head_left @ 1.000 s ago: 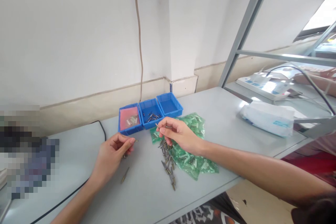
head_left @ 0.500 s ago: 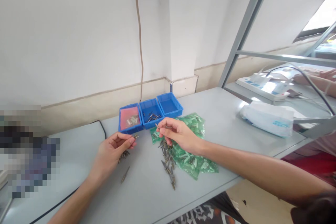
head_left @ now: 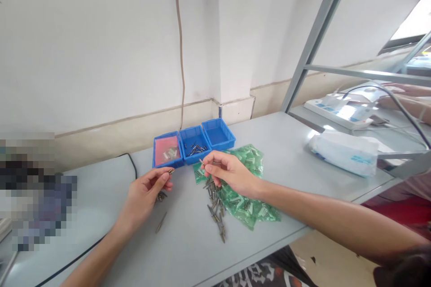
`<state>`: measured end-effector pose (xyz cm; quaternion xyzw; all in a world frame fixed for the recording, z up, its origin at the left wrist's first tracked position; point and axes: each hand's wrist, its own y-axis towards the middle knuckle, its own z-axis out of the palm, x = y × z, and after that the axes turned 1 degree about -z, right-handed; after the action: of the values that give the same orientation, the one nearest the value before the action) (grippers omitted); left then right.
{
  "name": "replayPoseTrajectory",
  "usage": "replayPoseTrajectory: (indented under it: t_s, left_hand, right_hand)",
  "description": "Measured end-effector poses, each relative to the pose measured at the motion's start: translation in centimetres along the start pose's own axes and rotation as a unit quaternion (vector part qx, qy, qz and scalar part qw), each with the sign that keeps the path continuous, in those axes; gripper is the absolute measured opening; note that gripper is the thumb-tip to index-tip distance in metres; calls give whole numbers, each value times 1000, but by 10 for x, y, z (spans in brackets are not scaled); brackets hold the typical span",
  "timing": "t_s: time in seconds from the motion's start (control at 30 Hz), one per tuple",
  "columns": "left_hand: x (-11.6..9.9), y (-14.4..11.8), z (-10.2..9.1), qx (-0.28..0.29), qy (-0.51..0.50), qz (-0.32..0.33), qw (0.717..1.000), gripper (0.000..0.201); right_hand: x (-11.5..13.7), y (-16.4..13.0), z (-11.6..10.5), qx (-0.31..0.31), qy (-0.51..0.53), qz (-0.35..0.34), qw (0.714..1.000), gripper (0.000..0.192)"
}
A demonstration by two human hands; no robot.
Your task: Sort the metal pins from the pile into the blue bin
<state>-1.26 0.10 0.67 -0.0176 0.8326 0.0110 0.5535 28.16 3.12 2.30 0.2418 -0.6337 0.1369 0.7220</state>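
Between thumb and fingertips, my left hand [head_left: 153, 184] pinches a small metal pin [head_left: 171, 171] just in front of the blue bins. My right hand [head_left: 227, 171] is closed on another thin metal piece [head_left: 201, 161], of which only a tip shows. Under the right hand lies a loose pile of metal pins [head_left: 215, 208], spread beside green plastic bags [head_left: 251, 206] that hold more of them. A smaller heap of metal pieces [head_left: 160, 196] sits partly hidden behind my left hand. One single pin [head_left: 161, 222] lies apart on the grey table [head_left: 182, 251].
Three blue bins stand in a row: the left bin [head_left: 154, 152] holds a pink sheet and a clear bag, the middle bin [head_left: 197, 158] some metal pieces. The right bin [head_left: 220, 145] is beyond my right hand. A white packet [head_left: 343, 152] lies near a metal frame [head_left: 314, 40].
My left hand has shifted slightly, and the metal pin in its fingers is turned a little differently. The right hand keeps its place.
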Motion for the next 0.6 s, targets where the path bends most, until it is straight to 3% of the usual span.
replayPoseTrajectory:
  t_s: [0.6]
  left_hand:
    - [-8,-5,1,-6,-48,-24,999,53]
  right_hand:
    - [1,0,0,-4,5,8,1000,34]
